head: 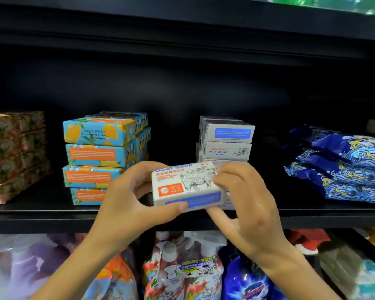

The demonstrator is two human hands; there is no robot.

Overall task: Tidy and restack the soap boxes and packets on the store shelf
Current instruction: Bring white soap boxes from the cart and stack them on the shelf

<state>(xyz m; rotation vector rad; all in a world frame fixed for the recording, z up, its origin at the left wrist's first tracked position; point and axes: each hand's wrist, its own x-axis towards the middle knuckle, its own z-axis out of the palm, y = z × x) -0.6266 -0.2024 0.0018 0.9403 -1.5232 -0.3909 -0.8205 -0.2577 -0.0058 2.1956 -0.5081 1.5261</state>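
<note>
A white goat soap box [185, 184] with a sheep drawing and a blue band is held in front of the shelf edge. My left hand [130, 198] grips its left end, thumb along the bottom front. My right hand [241, 200] grips its right end, fingers curled over the top corner. Behind it stands a stack of white goat's milk soap boxes [226, 138]. To the left is a stack of blue and orange soap boxes [102, 156]. A stack of pink floral soap boxes [13, 156] fills the far left.
Dark blue patterned packets [344, 167] lie piled at the right of the black shelf [52, 215]. Below hang refill pouches with spray bottles [182, 269] and a blue pouch [247, 282]. Another black shelf [182, 22] runs overhead.
</note>
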